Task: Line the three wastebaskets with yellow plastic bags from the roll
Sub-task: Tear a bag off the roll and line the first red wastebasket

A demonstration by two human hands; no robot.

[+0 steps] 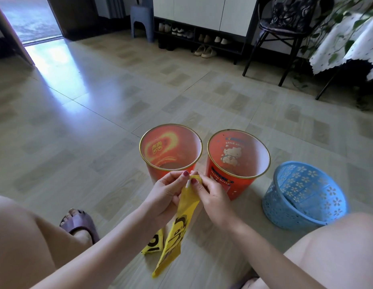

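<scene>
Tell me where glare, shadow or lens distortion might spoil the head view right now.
Head view: daylight from the open doorway throws bright glare on the glossy tiled floor; wide-angle bending curves the frame edges; the shoe shelf under the white cabinet sits in dim shadow; the left hand, right hand and folded yellow plastic bag they pinch are evenly lit and sharp.

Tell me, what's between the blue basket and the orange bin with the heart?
The orange kitty bin stands between the blue basket and the heart bin, seen in the head view.
</scene>
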